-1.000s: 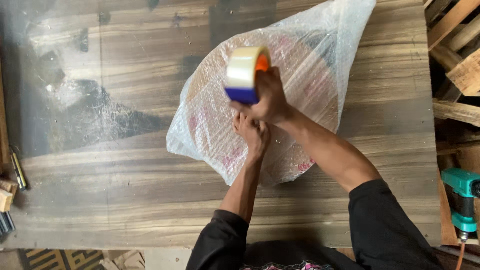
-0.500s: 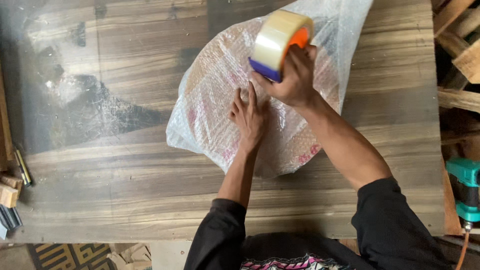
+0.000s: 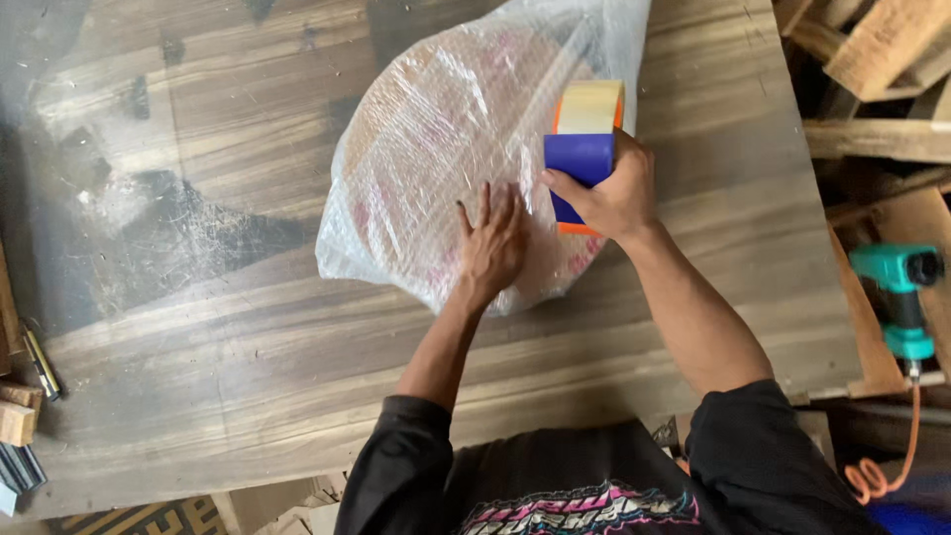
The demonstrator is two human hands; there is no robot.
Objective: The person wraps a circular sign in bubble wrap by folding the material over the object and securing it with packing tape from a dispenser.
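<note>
Since before, the tape dispenser (image 3: 584,149) has come down toward the person in the right hand (image 3: 614,193), which grips it; the left hand (image 3: 492,243) lies open on the bubble-wrapped bundle (image 3: 446,139), just beside it, on the table (image 3: 198,376).

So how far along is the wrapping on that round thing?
Done: the round object is covered in bubble wrap on the wooden table. In hand: the left hand presses flat on the wrap, and the right hand holds a tape dispenser against it. Left: loose wrap at the top edge looks unsealed.
</note>
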